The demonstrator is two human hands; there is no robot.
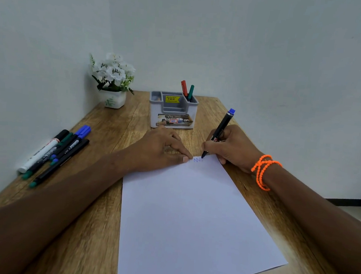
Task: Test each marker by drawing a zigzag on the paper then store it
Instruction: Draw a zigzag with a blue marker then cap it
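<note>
A white sheet of paper [191, 213] lies on the wooden table [94, 227]. My right hand [232, 149] grips a black marker with a blue end [222, 127], its tip touching the paper's far edge beside a small blue zigzag [197, 160]. My left hand [163, 148] presses flat on the paper's far left corner, fingers straight. Several markers [55, 150] lie in a bunch at the table's left edge. A grey organizer [173, 111] stands at the back with a red marker [184, 87] and a green marker [191, 92] upright in its right rear compartment.
A white pot of white flowers [112, 81] stands in the back left corner. Walls close the table in at the left and back. An orange bracelet [263, 171] circles my right wrist. The table's right edge drops to the floor.
</note>
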